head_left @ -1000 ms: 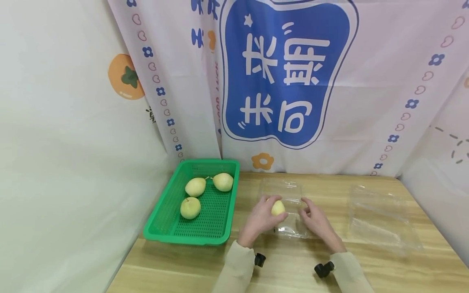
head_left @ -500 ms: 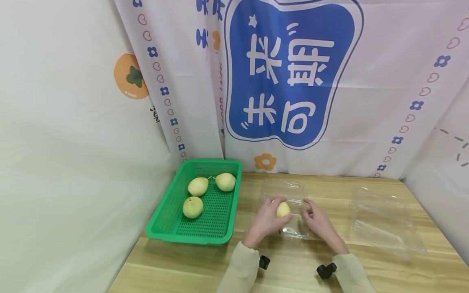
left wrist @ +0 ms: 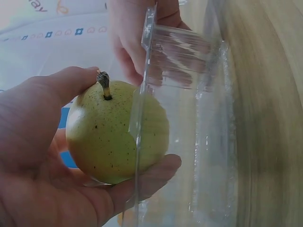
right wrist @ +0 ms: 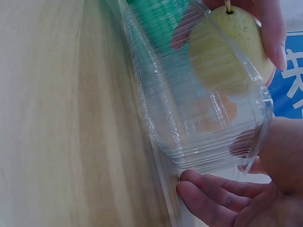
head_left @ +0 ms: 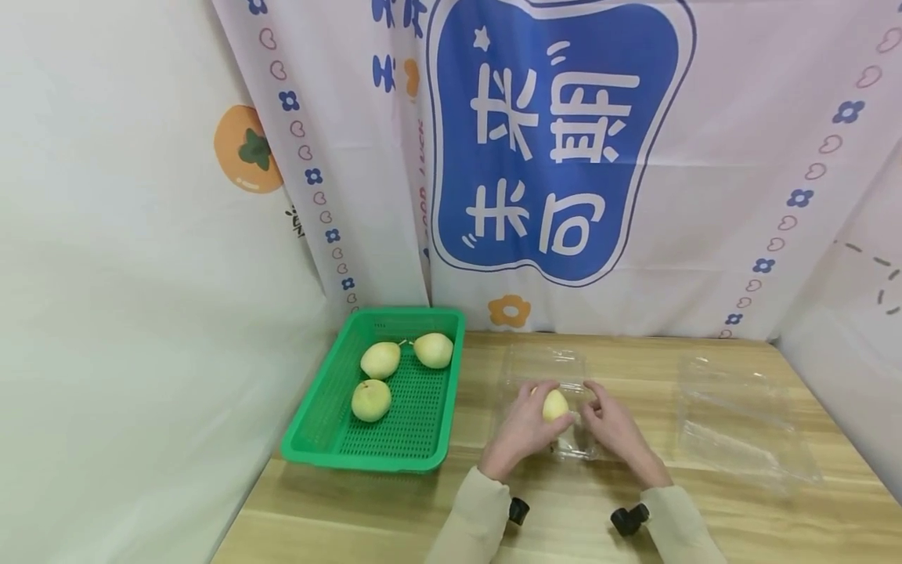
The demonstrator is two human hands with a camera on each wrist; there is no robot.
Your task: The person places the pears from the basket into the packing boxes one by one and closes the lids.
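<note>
One pear [head_left: 555, 406] held in left hand [head_left: 523, 429], near right hand [head_left: 616, 429] at container [right wrist: 177, 125]; right's hold unclear.

head: held pear [head_left: 555, 406] part-hidden by left fingers [head_left: 545, 388] | sleeves [head_left: 467, 517] cropped at bottom | right wrist: stem [right wrist: 228, 6] cropped

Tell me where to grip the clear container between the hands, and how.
Take the clear container by its right wall, probably best from the right, thumb over the rim: the wall stands upright, while the left hand with its pear crowds the left.
</note>
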